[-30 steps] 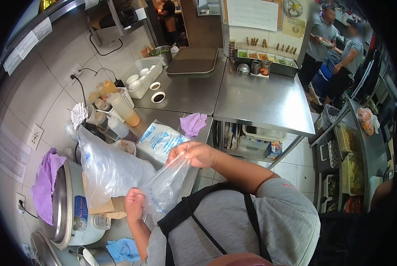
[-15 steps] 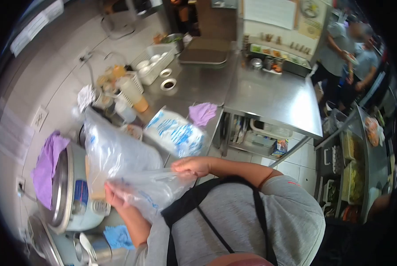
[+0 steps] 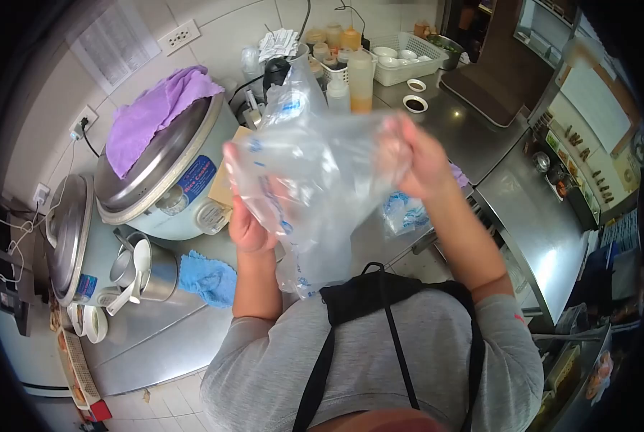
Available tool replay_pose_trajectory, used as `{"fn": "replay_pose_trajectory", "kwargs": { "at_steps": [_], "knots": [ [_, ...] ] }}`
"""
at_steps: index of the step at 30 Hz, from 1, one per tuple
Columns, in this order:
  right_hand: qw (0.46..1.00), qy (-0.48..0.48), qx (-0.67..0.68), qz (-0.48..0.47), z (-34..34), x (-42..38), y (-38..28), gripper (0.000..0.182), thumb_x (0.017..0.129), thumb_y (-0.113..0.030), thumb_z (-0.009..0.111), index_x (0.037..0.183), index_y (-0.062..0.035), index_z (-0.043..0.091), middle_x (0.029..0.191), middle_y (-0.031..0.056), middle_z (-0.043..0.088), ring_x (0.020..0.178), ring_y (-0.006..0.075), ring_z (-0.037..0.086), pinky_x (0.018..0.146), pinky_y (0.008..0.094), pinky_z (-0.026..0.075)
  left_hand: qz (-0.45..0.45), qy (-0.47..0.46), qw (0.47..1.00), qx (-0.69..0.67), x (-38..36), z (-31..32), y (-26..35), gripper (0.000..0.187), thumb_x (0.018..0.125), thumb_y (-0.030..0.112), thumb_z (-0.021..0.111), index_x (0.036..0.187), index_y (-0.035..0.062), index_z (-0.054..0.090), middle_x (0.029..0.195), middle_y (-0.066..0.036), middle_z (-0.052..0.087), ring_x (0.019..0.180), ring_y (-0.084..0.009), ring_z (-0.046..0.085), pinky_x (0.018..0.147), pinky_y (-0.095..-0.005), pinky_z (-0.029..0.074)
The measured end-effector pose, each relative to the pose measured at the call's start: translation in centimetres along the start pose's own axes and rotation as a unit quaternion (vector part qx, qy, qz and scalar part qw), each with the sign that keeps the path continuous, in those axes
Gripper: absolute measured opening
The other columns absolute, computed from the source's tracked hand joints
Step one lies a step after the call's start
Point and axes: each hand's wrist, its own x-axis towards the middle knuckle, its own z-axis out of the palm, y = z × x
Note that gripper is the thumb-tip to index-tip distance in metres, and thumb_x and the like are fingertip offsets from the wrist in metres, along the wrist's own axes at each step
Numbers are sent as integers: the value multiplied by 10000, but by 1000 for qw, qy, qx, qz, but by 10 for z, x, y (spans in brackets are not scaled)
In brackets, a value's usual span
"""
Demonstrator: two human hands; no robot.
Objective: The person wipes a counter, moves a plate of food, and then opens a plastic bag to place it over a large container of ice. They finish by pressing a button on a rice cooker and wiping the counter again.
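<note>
A clear plastic bag [image 3: 315,194] with blue print is stretched between my two hands in front of my chest. My left hand [image 3: 248,216] grips its left side, partly behind the film. On the right side, my right hand [image 3: 419,158] pinches the upper edge and is slightly blurred. Behind the held bag, more clear plastic [image 3: 297,93] stands near the sauce bottles. A white and blue plastic packet [image 3: 406,212] lies on the counter, partly hidden by the bag and my right arm.
Two large cookers [image 3: 185,194] [image 3: 66,245] stand at left, one with a purple cloth [image 3: 156,111]. Near them are a metal pot [image 3: 160,277] and a blue cloth [image 3: 208,279]. Bottles [image 3: 360,79], a white basket [image 3: 408,68] and sauce bowls [image 3: 415,104] sit at the back.
The view has turned left, showing more of the cookers. Both hands have raised the bag and spread it wider between them.
</note>
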Motion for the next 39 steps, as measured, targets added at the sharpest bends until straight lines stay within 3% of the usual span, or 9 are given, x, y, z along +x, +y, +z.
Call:
{"fn": "replay_pose_trajectory", "kwargs": {
  "at_steps": [2,6,10,12,18,23,30,34,39],
  "knots": [
    [992,18,-124,-10,23,49,-21,182,847,-225,453,945,-82,509,838,17,529,717,105,506,621,241,435,44,-74,996,15,11,0,6,467,869,370,340,1259,117,297,1038,-87,485,843,-182,491,768,-315,400],
    [859,134,-494,24,39,147,-23,195,790,-262,532,873,-88,560,768,8,553,680,92,510,544,256,426,-96,84,973,-191,28,-23,-13,464,867,370,326,1213,62,353,1123,-96,469,989,-225,476,881,-339,356],
    [522,7,-848,89,-82,216,35,184,760,-229,525,824,-69,590,770,27,569,670,163,516,540,318,421,-78,118,947,-288,10,-74,-63,471,861,395,311,1196,70,373,1136,-83,474,1024,-245,463,875,-372,363],
    [454,-17,-877,156,-143,200,67,197,745,-231,536,823,-59,593,771,49,573,677,180,528,559,321,425,-89,180,968,-148,16,-22,-46,464,859,403,304,1178,78,392,1122,-72,485,1009,-237,473,851,-375,384],
    [628,143,-703,300,-240,92,154,243,699,-238,566,819,-30,602,773,116,586,697,230,561,614,329,438,-198,199,938,-205,-20,-92,-79,391,832,346,359,1087,70,467,1016,-75,552,911,-221,535,736,-375,454],
    [797,257,-489,244,-296,44,194,285,660,-244,592,816,-6,609,774,172,597,714,272,590,661,336,449,-309,210,892,-255,-43,-167,-113,355,838,269,380,1081,30,479,1016,-104,556,941,-242,533,775,-382,457],
    [746,191,-626,126,-272,5,177,162,702,-168,549,653,-20,595,608,136,569,619,274,575,453,366,427,-313,204,926,-58,-20,-155,-112,367,814,298,416,1110,86,459,1128,-80,496,1048,-259,449,902,-428,339],
    [780,390,-365,325,-164,-8,119,205,762,-204,523,624,-54,547,549,66,509,520,184,521,407,283,409,-291,207,927,-114,-31,-170,-109,371,818,284,411,1116,68,453,1143,-86,491,1062,-244,445,904,-422,344],
    [855,417,-104,292,-141,-56,125,214,792,-262,490,682,-81,461,598,15,448,482,115,448,441,256,414,-355,171,878,-271,-53,-140,-74,340,814,244,414,1084,45,472,1126,-91,506,1064,-209,448,903,-382,349]
  ]
}}
